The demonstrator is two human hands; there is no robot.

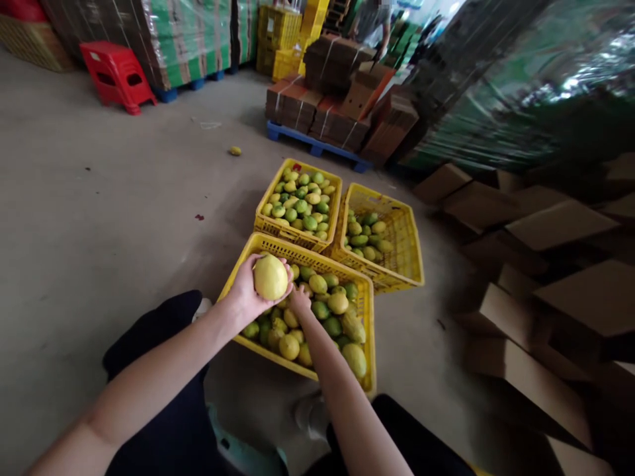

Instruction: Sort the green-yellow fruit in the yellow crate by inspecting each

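Note:
A large pale yellow lemon (270, 277) rests in my left hand (247, 285), its fingers curled beneath and around the fruit, above the near yellow crate (370, 330). That crate holds several green and yellow lemons (338, 303). My right hand (300, 299) reaches down among the fruit in the same crate, just right of my left hand. Its fingers look bent, and whatever lies under them is hidden. Behind stands a second yellow crate (297, 240) full of lemons. A third yellow crate (409, 248), to the right, has lemons gathered at its left side.
Open cardboard boxes (565, 221) crowd the right side. Flattened cartons (342, 122) are stacked on a blue pallet (315, 147) behind the crates, with a person (372, 25) beyond. A red stool (116, 74) stands back left. One lemon (235, 151) lies on the floor.

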